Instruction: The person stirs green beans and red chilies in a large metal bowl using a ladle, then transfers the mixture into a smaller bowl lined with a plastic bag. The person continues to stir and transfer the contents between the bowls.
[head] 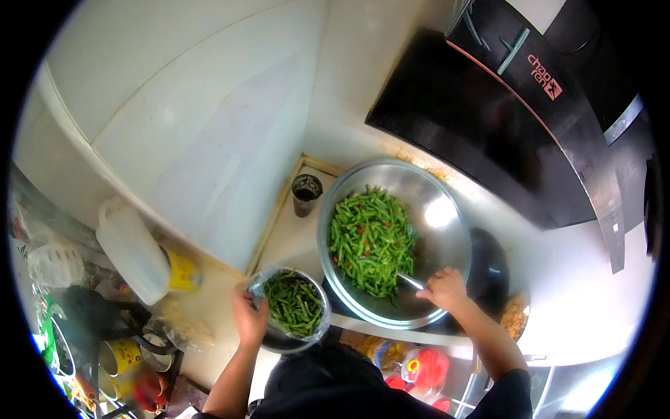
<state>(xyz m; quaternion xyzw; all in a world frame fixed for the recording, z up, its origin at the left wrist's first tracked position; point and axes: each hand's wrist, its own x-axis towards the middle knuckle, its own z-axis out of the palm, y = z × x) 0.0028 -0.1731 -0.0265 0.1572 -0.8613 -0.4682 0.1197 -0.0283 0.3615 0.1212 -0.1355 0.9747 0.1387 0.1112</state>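
My right hand (pixel 446 288) grips the metal handle of a utensil (pixel 411 281), whose head is hidden among cut green beans (pixel 370 235) with small red pieces. These beans fill the left part of a wide stainless steel bowl (pixel 445 246). My left hand (pixel 251 317) holds the left edge of a smaller round metal container (pixel 285 346). A clear plastic bag (pixel 257 285) lines it, and my fingers press the film at the rim. Inside lie darker cut beans (pixel 293 304).
A dark, dirty cup (pixel 305 195) stands in the wall corner behind the bowls. The black range hood (pixel 492 136) overhangs at the upper right. At left are a translucent plastic jug (pixel 133 251) and a yellow container (pixel 182 269). A dish of brown food (pixel 514 317) sits beyond my right forearm.
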